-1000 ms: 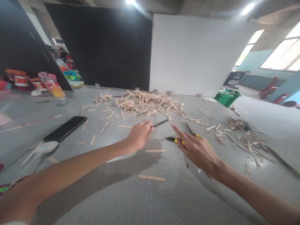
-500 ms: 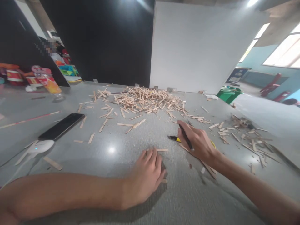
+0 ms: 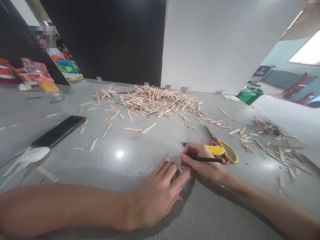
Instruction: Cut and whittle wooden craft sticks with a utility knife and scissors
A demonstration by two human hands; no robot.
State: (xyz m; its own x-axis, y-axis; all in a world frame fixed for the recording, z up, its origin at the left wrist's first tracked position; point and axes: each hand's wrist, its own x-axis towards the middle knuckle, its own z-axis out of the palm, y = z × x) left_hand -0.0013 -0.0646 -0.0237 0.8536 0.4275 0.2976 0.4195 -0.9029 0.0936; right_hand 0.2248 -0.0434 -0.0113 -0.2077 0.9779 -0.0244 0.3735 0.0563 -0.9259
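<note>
My left hand [image 3: 162, 190] rests low over the tabletop, its fingers bent around a short wooden craft stick [image 3: 180, 169] that is mostly covered. Touching or very close to those fingertips is my right hand [image 3: 203, 163], closed on a dark pen [image 3: 207, 159] that lies across it, the rear end toward the right. Just beyond the right hand lie a yellow-handled utility knife [image 3: 215, 150], partly hidden by the fingers, and scissors [image 3: 232, 153] with red and yellow handles, blades toward the back.
A heap of craft sticks [image 3: 155, 100] spreads across the back. More stick scraps [image 3: 282, 150] lie at right. On the left are a phone [image 3: 58, 131], a white device [image 3: 36, 155] with a cable, and a plastic bottle [image 3: 47, 85]. Upright panels [image 3: 212, 46] stand behind.
My right hand has come down and left to my left hand, pen still held, uncovering the scissors. My left hand has shifted slightly right. The view has turned a little.
</note>
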